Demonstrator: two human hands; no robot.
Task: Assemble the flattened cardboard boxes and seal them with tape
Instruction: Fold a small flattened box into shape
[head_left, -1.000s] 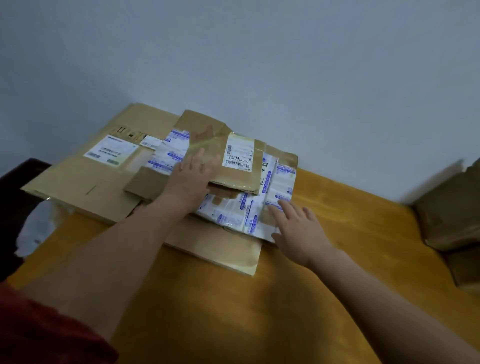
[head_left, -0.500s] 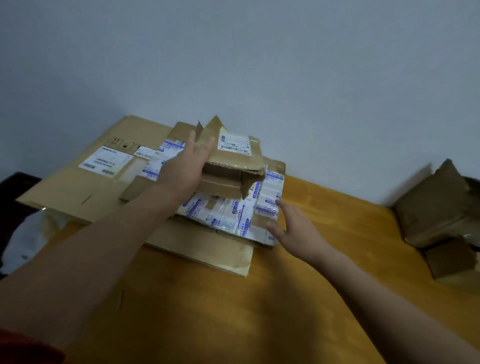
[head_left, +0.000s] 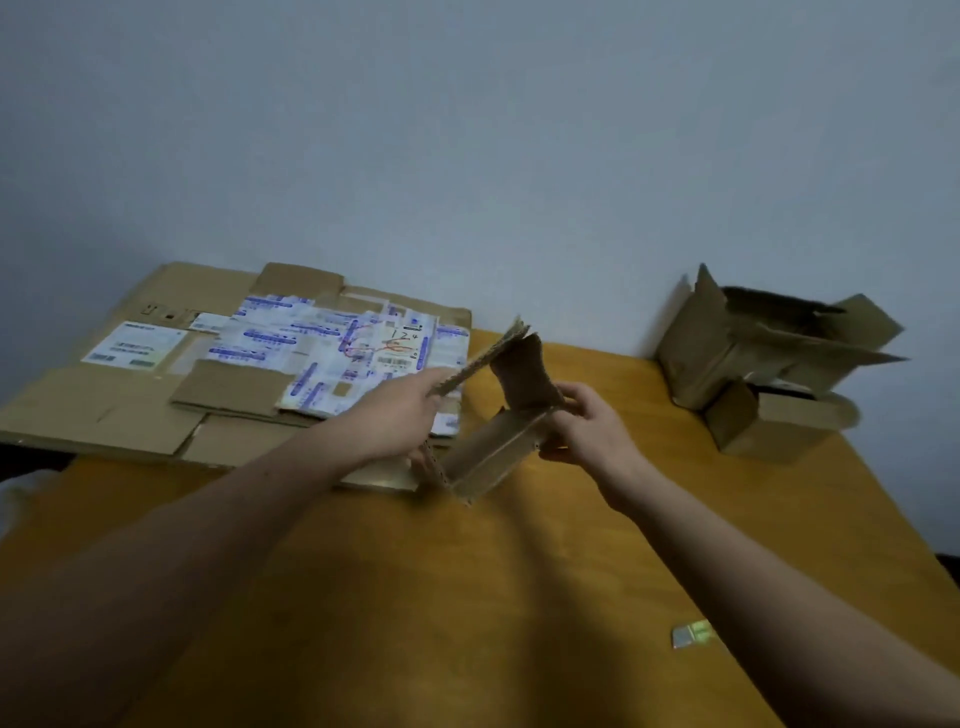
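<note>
Head view: left hand (head_left: 410, 410) pinches the small cardboard box (head_left: 493, 452) by its flap, right hand (head_left: 587, 426) grips a wall; seems light, bendy, so hold near creases.

That box (head_left: 493, 452) hides part of the left hand (head_left: 402, 410), label (head_left: 132, 347) print's too blurry to read, no clue what the green thing (head_left: 693, 634) is.

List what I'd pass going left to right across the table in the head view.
flattened cardboard stack → left hand → small half-opened box → right hand → open boxes by the wall
</note>
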